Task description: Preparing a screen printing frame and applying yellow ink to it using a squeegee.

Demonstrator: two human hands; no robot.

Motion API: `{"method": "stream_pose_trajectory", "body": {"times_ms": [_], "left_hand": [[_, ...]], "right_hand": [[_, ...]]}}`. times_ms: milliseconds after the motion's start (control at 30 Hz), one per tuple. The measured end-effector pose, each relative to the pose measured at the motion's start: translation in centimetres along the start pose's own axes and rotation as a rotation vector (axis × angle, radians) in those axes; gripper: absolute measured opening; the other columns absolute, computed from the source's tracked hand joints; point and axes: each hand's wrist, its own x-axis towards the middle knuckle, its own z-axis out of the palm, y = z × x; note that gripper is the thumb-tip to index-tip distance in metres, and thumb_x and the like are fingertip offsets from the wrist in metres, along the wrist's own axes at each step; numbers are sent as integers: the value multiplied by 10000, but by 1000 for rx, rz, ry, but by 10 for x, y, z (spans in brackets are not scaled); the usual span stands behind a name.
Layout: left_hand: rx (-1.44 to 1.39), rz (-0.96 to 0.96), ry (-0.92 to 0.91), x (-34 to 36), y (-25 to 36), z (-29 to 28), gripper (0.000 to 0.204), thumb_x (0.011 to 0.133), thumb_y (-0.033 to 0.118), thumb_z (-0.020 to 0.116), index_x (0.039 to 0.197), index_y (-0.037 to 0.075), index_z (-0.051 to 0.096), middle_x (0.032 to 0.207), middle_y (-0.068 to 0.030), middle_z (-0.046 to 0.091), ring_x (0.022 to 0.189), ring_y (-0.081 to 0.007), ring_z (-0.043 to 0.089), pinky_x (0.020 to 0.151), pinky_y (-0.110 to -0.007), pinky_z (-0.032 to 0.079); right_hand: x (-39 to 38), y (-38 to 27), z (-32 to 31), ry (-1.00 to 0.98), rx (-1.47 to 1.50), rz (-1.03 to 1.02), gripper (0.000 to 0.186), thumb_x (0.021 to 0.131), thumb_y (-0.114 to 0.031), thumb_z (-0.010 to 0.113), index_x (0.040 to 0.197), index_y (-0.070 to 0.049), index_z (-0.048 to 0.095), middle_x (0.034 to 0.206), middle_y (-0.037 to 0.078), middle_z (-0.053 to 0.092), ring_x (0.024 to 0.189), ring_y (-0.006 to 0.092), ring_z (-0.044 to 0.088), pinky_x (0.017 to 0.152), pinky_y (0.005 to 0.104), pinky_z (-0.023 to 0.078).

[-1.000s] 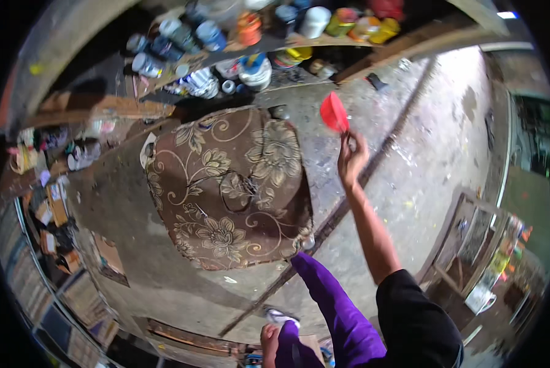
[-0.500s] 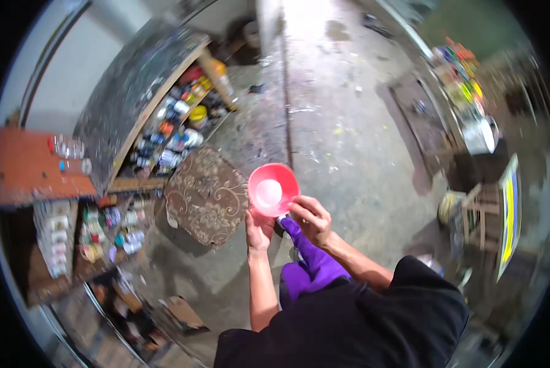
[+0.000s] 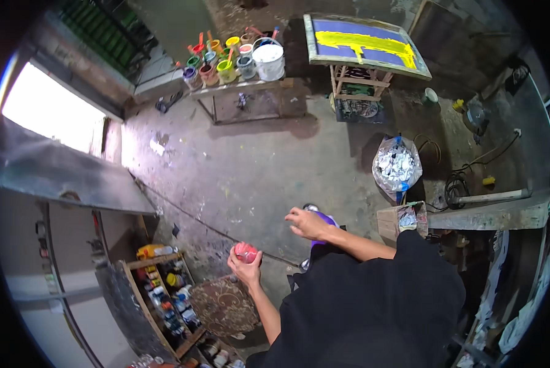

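A red plastic bowl (image 3: 246,250) is in my left hand (image 3: 244,265), low at the centre-left of the view, with the fingers wrapped round it; its inside is mostly hidden from this angle. My right hand (image 3: 307,222) is apart from the bowl, up and to the right of it, with loosely curved, separated fingers and nothing in them. Below and left of the bowl sits a brown floral-covered pad (image 3: 216,306), beside a wooden shelf (image 3: 129,270) crowded with paint jars and bottles. Part of a purple-clad leg and a shoe show past my right forearm.
A low bench (image 3: 287,84) carries several paint pots and a white bucket (image 3: 269,61). A yellow-smeared screen frame (image 3: 361,46) rests on a wooden stand. Right are a foil-covered round object (image 3: 396,162), coiled cables (image 3: 456,187) and a ledge (image 3: 483,214). A bright doorway (image 3: 54,104) is upper left.
The view has swung toward the bench and screen. The bowl passed from my right hand to both hands, and now my right hand has let go, leaving it in my left.
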Motion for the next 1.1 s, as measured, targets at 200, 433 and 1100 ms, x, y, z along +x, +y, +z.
{"method": "stream_pose_trajectory", "body": {"times_ms": [200,433,1100], "left_hand": [[404,-17,-78,59,-13,70,948,591,480,899,1356,89,498,1228,-190,560,1127,-362,568,952,-467,458],[-1050,-547,-281,164,151,195,745,822,544,706,1399,143,458,1334,-68,526,1209,-260,516,931,-434,482],[-1124,-352,-1371,396,633,543,534,920,521,578,1259,109,570,1137,-50,657,909,-197,639,796,-337,520]], "right_hand": [[35,129,-124,109,-105,331,302,857,-169,646,1137,-58,624,1086,170,598,973,377,622,835,461,516],[109,253,-297,457,-217,424,277,865,-179,629,1104,-41,616,1068,195,602,975,412,613,825,489,516],[300,466,-525,654,-574,1095,280,858,-99,625,1123,-8,604,1040,196,632,952,438,609,864,504,491]]}}
